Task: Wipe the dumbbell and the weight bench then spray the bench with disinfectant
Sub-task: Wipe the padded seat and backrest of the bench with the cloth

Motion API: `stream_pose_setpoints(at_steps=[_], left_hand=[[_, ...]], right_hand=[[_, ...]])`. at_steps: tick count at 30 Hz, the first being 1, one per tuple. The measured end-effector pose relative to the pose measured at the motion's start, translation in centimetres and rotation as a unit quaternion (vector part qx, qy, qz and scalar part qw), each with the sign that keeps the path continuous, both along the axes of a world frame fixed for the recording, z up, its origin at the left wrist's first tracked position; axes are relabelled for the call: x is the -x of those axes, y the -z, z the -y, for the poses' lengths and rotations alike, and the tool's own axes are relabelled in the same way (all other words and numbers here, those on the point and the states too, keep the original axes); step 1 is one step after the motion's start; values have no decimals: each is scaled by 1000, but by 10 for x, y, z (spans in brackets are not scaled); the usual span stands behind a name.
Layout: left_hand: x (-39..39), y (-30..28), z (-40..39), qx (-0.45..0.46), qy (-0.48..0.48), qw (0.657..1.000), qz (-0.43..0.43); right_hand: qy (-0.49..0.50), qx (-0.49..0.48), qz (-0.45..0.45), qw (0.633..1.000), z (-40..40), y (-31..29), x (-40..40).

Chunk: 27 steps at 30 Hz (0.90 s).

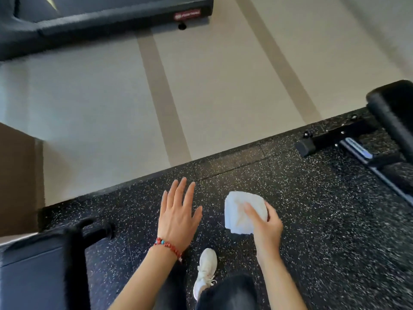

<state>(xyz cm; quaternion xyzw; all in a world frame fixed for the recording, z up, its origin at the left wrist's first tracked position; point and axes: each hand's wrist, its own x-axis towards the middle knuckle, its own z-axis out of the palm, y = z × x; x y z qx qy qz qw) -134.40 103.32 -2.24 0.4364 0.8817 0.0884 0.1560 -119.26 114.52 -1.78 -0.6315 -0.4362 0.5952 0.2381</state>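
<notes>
No wiping is being shown yet: a folded white cloth (244, 212) is being gripped by the right hand (266, 224), the left hand (178, 211) is being held spread and empty beside the cloth, the weight bench (388, 128) is being left untouched well right of the cloth, and no dumbbell or spray is being seen.

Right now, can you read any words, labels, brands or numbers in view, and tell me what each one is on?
None can be read.
Red label with white lettering on the dark treadmill base: blurred, unreadable.
Blue and silver sticker on the black metal frame of the weight bench: blurred, unreadable.
Folded white cloth in the right hand: no print visible.
</notes>
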Motion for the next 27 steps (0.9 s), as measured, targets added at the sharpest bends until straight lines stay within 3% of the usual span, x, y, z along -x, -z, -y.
stream_pose_setpoints(at_steps=[13, 18, 27], left_hand=[[52, 6, -166, 32, 201, 979, -13], [78, -3, -236, -17, 282, 959, -18], [55, -20, -347, -22, 363, 931, -11]], right_hand=[[160, -16, 36, 986, -121, -2, 28], [211, -24, 29, 977, -167, -12, 44], [312, -27, 38, 949, -233, -21, 8]])
